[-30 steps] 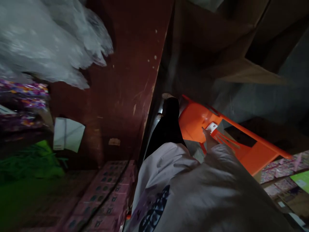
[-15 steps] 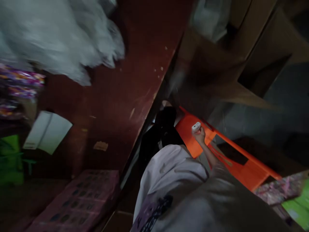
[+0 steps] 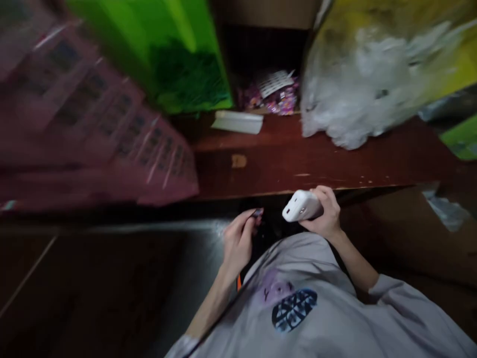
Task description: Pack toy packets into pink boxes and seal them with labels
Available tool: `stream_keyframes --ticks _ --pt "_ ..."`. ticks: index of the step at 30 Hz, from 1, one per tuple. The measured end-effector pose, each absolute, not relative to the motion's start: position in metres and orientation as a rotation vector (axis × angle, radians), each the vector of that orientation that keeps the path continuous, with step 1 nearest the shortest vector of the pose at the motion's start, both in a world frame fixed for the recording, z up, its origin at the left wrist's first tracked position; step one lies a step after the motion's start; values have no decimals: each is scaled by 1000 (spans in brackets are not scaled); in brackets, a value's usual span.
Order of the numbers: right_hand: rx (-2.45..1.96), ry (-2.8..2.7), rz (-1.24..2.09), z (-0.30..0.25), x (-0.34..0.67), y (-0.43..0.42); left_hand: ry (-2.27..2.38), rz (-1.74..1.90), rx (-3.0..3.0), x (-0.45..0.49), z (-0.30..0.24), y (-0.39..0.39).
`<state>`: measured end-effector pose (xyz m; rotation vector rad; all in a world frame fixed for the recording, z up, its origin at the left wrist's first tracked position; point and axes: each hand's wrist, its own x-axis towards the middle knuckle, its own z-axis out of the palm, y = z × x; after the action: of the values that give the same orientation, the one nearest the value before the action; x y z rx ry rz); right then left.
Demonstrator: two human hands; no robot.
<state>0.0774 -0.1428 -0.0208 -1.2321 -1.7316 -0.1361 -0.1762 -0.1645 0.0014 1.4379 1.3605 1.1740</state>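
As right fingers point(image 3: 330, 195) grip a device point(image 3: 299, 206), a recess point(image 3: 266, 52) contains packets point(image 3: 285, 100)

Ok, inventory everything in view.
Device: one, white, right hand
Small object: one, dark, left hand
Tabletop: one, reddish-brown, ahead
Pink packs: several, pink, left
Green items: at least two, green, back left, far right
Card: one, pale, tabletop
Glittery packets: uncounted, purple, tabletop's back
Patch: one, tan, tabletop
Plastic: count unclear, whitish, tabletop's right
Material: some, yellow, beside plastic
Orange sliver: one, orange, beside shirt
Shirt: one, grey, bottom
Hands: two, bare, near tabletop's edge
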Motion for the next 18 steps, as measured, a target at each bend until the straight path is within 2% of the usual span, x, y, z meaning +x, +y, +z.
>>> stream_keyframes --ticks 4,10,14,18 --pt "-1067 -1937 -113 -11 56 -152 1253 1284 1355 -160 23 -195" --pt "-1030 -1981 -238 0 51 -169 1278 1316 1895 -168 27 -225" --pt "-1019 -1969 -453 10 59 -171 1400 1027 2143 -176 41 -221" --pt "-1052 -1987 -447 19 68 -175 1384 710 2273 -173 52 -218"
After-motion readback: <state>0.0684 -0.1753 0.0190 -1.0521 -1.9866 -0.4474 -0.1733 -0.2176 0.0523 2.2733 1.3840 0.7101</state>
